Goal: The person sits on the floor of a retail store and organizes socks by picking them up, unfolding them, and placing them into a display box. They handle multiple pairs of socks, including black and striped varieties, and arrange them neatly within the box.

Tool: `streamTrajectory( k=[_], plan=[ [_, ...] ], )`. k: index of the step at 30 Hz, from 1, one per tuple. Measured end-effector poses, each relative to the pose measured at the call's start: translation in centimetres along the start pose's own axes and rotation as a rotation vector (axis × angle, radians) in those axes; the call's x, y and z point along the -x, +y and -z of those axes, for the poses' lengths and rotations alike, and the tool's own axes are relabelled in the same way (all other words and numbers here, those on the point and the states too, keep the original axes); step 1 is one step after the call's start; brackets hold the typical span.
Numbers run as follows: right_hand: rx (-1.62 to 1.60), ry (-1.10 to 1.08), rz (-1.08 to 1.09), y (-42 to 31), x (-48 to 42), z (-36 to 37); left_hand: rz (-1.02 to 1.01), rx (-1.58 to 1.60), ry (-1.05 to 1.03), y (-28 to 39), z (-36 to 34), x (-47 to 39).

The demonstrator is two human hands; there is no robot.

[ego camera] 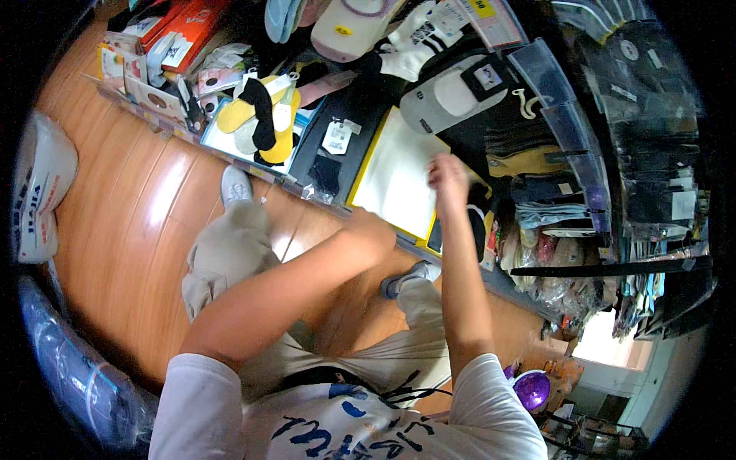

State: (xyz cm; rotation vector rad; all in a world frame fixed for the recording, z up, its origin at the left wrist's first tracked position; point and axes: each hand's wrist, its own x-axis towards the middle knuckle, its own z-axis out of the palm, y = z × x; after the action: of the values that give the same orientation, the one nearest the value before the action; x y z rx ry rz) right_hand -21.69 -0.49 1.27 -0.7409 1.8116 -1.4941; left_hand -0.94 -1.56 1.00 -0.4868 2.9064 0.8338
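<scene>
A shallow box with yellow edges and a white inside [397, 172] lies tilted on the low dark shelf before me. My right hand [448, 175] is over its right part, fingers curled and blurred; whether it holds anything cannot be made out. My left hand [371, 233], also blurred, is at the box's near left corner with its fingers hidden. Left of the box lie a white tag [337, 138] and a small dark packet [325, 174]. A blue-edged box [217, 141] holds yellow, grey and black socks [286, 138]. Grey socks with a black label [425, 108] lie beyond the yellow-edged box.
Packaged goods [155, 95] fill the shelf's left end. Hanging socks [532, 158] and clear plastic holders [543, 72] stand at the right, with a dark bar [609, 269] jutting out. A white sack [43, 190] and a plastic-wrapped bundle [80, 368] rest on the wooden floor [126, 230] at left.
</scene>
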Motion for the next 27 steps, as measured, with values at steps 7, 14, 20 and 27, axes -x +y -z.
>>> streamTrajectory(
  k=[7, 14, 20, 27],
  plan=[
    [0.996, -0.533, 0.249, 12.8, 3.6, -8.0, 0.094, 0.111, -0.349, 1.8, 0.5, 0.6],
    [1.510, -0.369, 0.537, 17.1, 3.1, -12.1, -0.043, 0.185, -0.159, 0.7, -2.8, 1.6],
    [1.467, -0.294, 0.771, 17.5, 2.7, -11.8, 0.047, -0.004, 0.059, 0.5, -3.4, 0.8],
    [0.852, 0.032, 0.627, 9.2, 2.1, -8.8, -0.051, -0.005, -0.047, -0.2, 4.1, 1.6]
  ],
)
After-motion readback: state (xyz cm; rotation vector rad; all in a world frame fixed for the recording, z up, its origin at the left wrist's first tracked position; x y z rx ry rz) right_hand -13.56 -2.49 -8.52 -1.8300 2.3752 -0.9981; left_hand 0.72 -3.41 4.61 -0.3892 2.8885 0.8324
